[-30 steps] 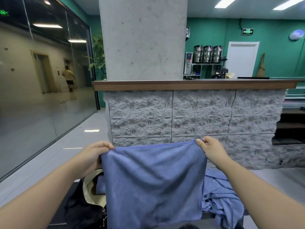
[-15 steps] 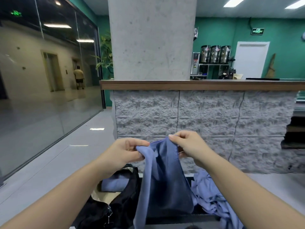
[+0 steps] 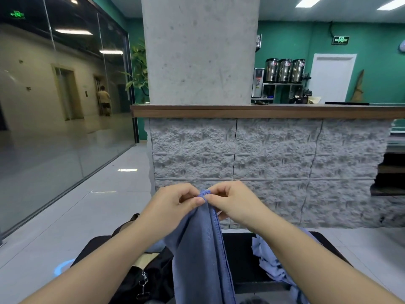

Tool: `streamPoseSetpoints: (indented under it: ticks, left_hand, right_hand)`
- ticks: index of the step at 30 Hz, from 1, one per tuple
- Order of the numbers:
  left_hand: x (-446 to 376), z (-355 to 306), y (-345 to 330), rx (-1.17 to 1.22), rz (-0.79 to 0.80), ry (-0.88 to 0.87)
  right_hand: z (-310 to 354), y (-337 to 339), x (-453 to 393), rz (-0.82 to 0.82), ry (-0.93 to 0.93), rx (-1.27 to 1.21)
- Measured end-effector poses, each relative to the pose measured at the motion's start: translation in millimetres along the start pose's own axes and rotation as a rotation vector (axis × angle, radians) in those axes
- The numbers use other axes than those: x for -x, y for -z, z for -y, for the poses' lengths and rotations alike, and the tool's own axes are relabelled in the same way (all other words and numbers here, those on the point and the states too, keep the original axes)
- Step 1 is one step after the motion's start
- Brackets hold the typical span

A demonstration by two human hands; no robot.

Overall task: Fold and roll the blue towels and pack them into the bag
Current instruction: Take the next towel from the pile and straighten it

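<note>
Left hand [image 3: 173, 207] and right hand [image 3: 235, 205] have brought the soft blue cloth towel's [image 3: 200, 255] top corners together since spreading it; fingers pinch them, towel hanging halved above the black fabric bag [image 3: 151, 279].

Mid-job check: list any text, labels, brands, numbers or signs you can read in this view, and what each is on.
Nothing here reads clearly.
Green exit sign on the green wall: lit characters, too blurred to read.
Green sign glowing in the glass partition: blurred.
Three steel urns: red labels, too small to read.
Dispenser beside them: red markings, unreadable.
Blue towel, black bag: no text visible.
</note>
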State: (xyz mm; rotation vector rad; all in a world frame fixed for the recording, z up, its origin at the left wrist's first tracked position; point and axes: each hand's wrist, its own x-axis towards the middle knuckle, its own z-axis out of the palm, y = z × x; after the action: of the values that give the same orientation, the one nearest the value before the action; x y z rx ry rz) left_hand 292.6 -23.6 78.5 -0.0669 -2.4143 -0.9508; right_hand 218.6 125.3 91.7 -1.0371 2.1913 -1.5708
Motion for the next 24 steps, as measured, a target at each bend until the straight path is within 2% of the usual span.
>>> streamPoseSetpoints:
  ticks: [3, 10, 16, 18, 21, 23, 24]
  left_hand:
    - [-0.4, -0.7, -3.9, 0.075, -0.075, 0.028]
    - [-5.1, 6.5, -2.5, 0.168, -0.130, 0.038]
    - [-5.4, 7.3, -9.0, 0.331, -0.041, 0.057]
    - [-2.9, 12.6, -11.3, 0.173, 0.048, 0.091]
    - [4.7, 25.1, -14.6, -0.297, 0.230, 0.079]
    - [8.6, 33.0, -14.1, -0.489, 0.244, -0.063]
    - [7.4, 39.5, -14.6, -0.610, 0.185, -0.229]
  right_hand:
    - [0.5, -3.1, 2.9, 0.003, 0.031, 0.027]
    - [2.4, -2.1, 7.2, 0.035, 0.110, -0.021]
    - [-11.0, 2.4, -0.9, -0.037, 0.191, 0.026]
    - [-17.1, 9.8, -5.4, -0.082, 0.179, -0.005]
    - [-27.0, 26.6, -7.4, -0.168, 0.143, -0.037]
    - [-35.1, 35.6, -7.8, -0.182, 0.130, 0.027]
    - [-40.1, 38.8, -8.4, -0.187, 0.122, 0.069]
